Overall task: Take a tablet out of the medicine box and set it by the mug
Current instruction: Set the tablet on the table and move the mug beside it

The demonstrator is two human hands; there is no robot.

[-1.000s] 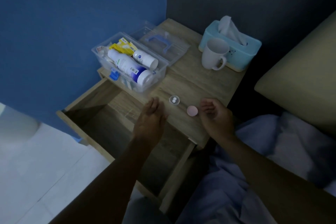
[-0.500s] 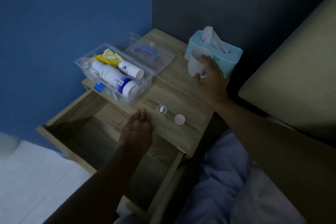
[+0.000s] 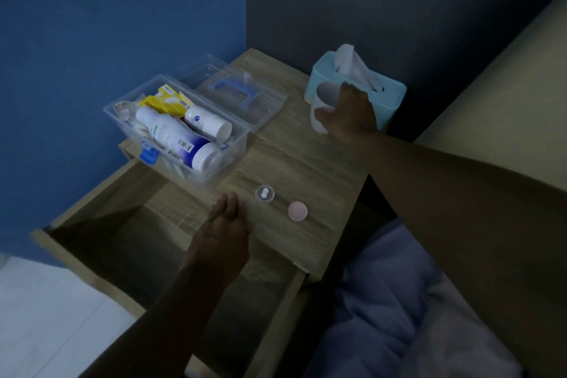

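Overhead, head view: our right hand (image 3: pixel 348 115), grip wrapped around the white ceramic mug (image 3: pixel 322 101) beside the teal tissue box (image 3: pixel 389 95). Left hand (image 3: pixel 225 224) flat, grip wide. Clear round cup holding two white tablets (image 3: pixel 264 192) on the woodgrain worktop (image 3: pixel 306 162), near the transparent plastic medicine box (image 3: pixel 214 159); pink disc (image 3: pixel 297 211) alongside.

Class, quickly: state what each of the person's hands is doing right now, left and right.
Left hand: open, flat, empty, at the wooden nightstand's front edge.
Right hand: closed around the white ceramic mug.
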